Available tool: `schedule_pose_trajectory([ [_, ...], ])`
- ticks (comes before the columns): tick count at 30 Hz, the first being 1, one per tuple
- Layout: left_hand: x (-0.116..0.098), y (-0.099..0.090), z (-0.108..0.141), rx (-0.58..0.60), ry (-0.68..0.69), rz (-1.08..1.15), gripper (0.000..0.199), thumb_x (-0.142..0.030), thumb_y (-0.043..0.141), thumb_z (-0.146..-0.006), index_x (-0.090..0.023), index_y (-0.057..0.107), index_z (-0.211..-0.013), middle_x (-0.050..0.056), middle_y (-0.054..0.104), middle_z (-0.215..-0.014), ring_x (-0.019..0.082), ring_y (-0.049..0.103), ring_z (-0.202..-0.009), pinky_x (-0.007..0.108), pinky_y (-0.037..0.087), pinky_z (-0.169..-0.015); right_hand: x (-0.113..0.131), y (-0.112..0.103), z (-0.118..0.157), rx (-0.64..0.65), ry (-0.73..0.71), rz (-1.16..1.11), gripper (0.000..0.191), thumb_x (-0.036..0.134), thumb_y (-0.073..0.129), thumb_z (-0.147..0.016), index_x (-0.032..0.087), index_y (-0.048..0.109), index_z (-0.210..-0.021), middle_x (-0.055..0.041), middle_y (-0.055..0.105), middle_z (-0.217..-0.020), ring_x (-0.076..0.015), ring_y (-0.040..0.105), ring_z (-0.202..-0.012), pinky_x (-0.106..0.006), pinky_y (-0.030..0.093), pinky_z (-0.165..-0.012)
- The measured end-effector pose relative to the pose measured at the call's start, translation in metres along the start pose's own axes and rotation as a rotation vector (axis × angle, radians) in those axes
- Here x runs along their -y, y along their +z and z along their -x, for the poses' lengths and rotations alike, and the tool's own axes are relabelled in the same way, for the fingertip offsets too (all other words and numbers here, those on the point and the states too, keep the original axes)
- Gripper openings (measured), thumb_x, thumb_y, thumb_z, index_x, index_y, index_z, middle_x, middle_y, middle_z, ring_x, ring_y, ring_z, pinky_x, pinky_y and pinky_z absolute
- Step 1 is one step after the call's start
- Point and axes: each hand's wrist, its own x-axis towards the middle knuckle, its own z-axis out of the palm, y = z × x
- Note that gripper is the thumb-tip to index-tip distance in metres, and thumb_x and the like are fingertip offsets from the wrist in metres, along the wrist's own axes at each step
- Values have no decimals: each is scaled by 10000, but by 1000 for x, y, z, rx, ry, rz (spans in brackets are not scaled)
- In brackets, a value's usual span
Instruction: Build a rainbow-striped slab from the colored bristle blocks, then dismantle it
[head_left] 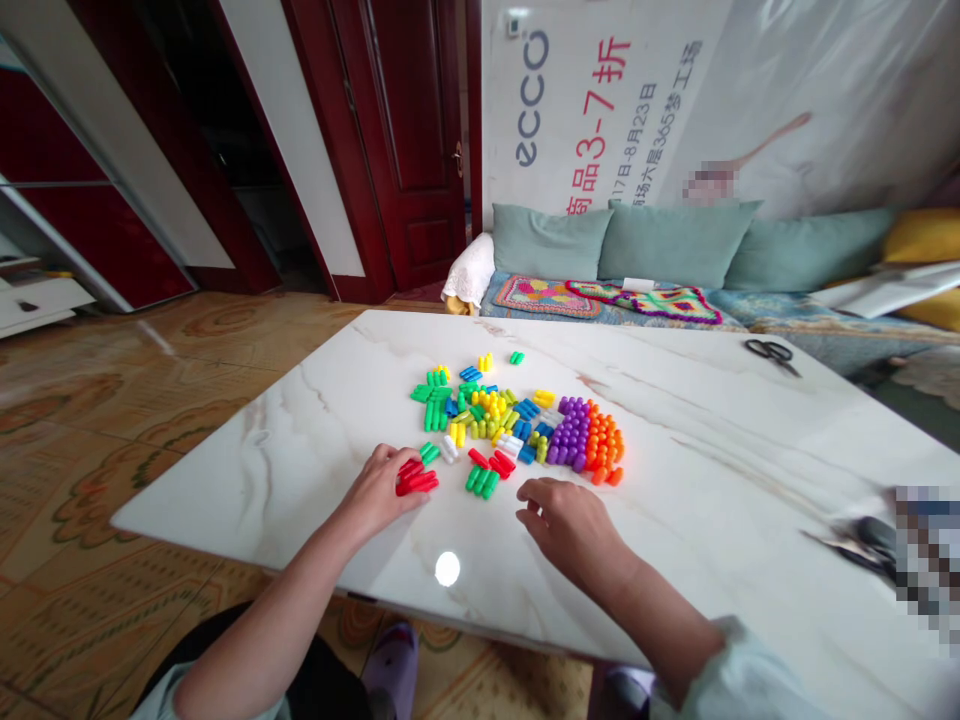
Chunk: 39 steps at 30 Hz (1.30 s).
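My left hand [381, 490] is curled round a cluster of red plastic pieces [417, 478] on the table, with thumb and fingers against them. My right hand [564, 512] hovers over the tabletop, fingers loosely bent and a little apart, with nothing visible in it. Just left of its fingertips are small red pieces [501, 464] and a green block of pieces [482, 482]. Beyond both hands spreads a pile of yellow pieces [491, 405], blue, white and green ones. To its right stand purple pieces [570, 432] in rows, touching orange pieces [604, 442].
All of this lies on a white marbled table [300, 450]. Black-handled scissors [771, 351] rest near its far right edge, and another dark-handled tool [862, 540] lies at the near right. A sofa with green cushions [551, 242] stands behind the table.
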Motion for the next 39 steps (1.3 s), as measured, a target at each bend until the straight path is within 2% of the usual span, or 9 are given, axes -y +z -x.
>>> schedule_pose_trajectory([
  [6, -12, 11, 1, -44, 18, 52, 358, -318, 713, -658, -249, 667, -1007, 37, 524, -936, 202, 581, -816, 357, 491, -835, 2, 7, -1, 19, -15, 11, 243, 229, 520, -836, 215, 684, -1015, -63, 715, -984, -217, 656, -884, -279, 412, -682],
  [11, -23, 8, -1, -101, -70, 146, 287, -323, 703, -675, -240, 689, -949, 24, 587, -841, 187, 583, -756, 329, 482, -784, 3, 16, -5, 18, -27, -20, 248, 221, 527, -830, 215, 680, -1026, -66, 709, -1004, -221, 652, -918, -286, 432, -726],
  [16, -41, 6, 2, 147, -265, 688, 458, -453, 713, -704, -216, 639, -1089, 45, 660, -914, 147, 562, -664, 227, 414, -530, 8, 21, -11, -70, -21, -277, 397, 197, 596, -786, 187, 592, -1182, -72, 673, -1065, -161, 647, -776, -275, 465, -718],
  [19, -56, 7, 5, 301, -292, 923, 446, -451, 721, -718, -230, 646, -1099, 33, 666, -905, 106, 528, -625, 185, 346, -488, 12, 23, -15, -182, -98, -515, 487, 194, 631, -766, 194, 537, -1244, -74, 638, -1103, -106, 608, -654, -258, 491, -677],
  [22, -68, 10, 10, 408, -317, 1046, 448, -451, 732, -713, -245, 656, -1103, 24, 662, -855, 111, 542, -640, 174, 317, -469, 17, 24, -18, -223, -153, -677, 316, 197, 624, -778, 207, 624, -1094, -47, 653, -993, -103, 612, -666, -234, 502, -647],
  [25, -77, 16, 12, 440, -336, 1106, 452, -496, 706, -728, -226, 657, -1087, 28, 650, -794, 121, 553, -629, 178, 305, -452, 19, 25, -19, -212, -91, -783, 146, 222, 622, -784, 188, 641, -924, -11, 647, -824, -101, 614, -598, -220, 491, -572],
  [31, -92, 34, 14, 292, -283, 996, 413, -539, 587, -821, -236, 597, -1102, -26, 587, -682, 92, 496, -529, 177, 306, -455, 22, 34, -20, -147, 68, -1060, 235, 256, 680, -719, 187, 528, -885, 29, 602, -735, -122, 634, -550, -226, 494, -486],
  [35, -98, 42, 13, 116, -100, 871, 307, -477, 533, -872, -214, 611, -1010, 17, 659, -852, 161, 608, -742, 249, 461, -650, 25, 36, -19, -30, 267, -1262, 366, 348, 741, -697, 187, 467, -879, 47, 587, -639, -140, 632, -494, -236, 495, -438],
  [39, -100, 45, 12, -3, -23, 744, 264, -439, 497, -893, -201, 610, -886, 22, 664, -816, 197, 620, -827, 279, 469, -755, 27, 36, -17, 91, 374, -1435, 415, 413, 749, -709, 177, 460, -890, 35, 611, -596, -146, 642, -491, -241, 517, -449],
])
